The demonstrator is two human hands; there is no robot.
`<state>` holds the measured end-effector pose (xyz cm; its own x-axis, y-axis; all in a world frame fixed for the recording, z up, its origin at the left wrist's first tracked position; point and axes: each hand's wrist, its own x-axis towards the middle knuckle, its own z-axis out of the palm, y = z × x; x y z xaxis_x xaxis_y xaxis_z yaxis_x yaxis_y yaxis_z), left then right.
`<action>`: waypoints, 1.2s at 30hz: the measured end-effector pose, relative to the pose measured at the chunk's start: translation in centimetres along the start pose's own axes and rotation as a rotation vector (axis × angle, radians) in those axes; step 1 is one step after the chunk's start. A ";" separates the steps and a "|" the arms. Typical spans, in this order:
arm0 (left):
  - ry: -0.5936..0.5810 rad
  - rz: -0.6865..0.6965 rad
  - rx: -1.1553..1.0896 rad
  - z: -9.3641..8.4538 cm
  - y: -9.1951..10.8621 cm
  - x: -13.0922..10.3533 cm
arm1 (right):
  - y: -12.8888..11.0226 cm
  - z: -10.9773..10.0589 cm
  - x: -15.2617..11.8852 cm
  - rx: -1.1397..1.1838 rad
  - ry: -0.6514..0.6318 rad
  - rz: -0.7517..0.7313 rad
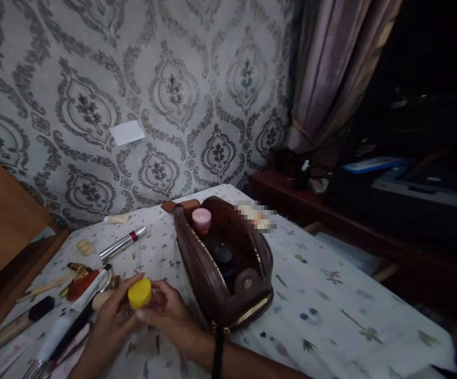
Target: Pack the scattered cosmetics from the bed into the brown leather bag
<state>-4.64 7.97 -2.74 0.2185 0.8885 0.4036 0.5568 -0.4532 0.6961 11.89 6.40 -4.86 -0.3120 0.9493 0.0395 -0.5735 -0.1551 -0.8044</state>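
Note:
A small jar with a yellow lid (139, 293) is held between both hands, just left of the bag. My left hand (115, 313) is closed around its left side. From the right, my right hand (170, 311) grips it with thumb and fingers; the jar's lower part is mostly hidden by the fingers. Beside them stands a brown zip-up cosmetic bag (197, 268), its top unzipped and gaping. Inside it are a pink-capped container (201, 218) and a dark round item (222, 253).
Left of the hands lie makeup brushes (57, 337), a foundation bottle (19, 323) and other cosmetics. A silver tube (121, 244), a cream tube (117, 219) and a beige sponge-like piece (85, 247) lie farther back. The patterned cloth (331, 310) covers the table, against a papered wall.

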 end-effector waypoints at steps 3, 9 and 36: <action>0.050 0.126 0.179 0.2 -0.6 -0.4 | -1.1 0.3 -0.6 -0.193 0.010 -0.102; 0.171 0.400 0.432 0.7 -1.6 -1.3 | -3.5 0.9 -1.9 -0.634 0.075 -0.178; 0.204 0.516 0.515 0.3 1.9 -0.9 | -2.8 0.5 -0.6 -0.069 0.113 0.000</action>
<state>-3.54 6.32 -1.93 0.4281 0.5190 0.7399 0.7389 -0.6723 0.0441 13.33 6.13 -2.32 -0.2224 0.9746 -0.0249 -0.5184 -0.1398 -0.8436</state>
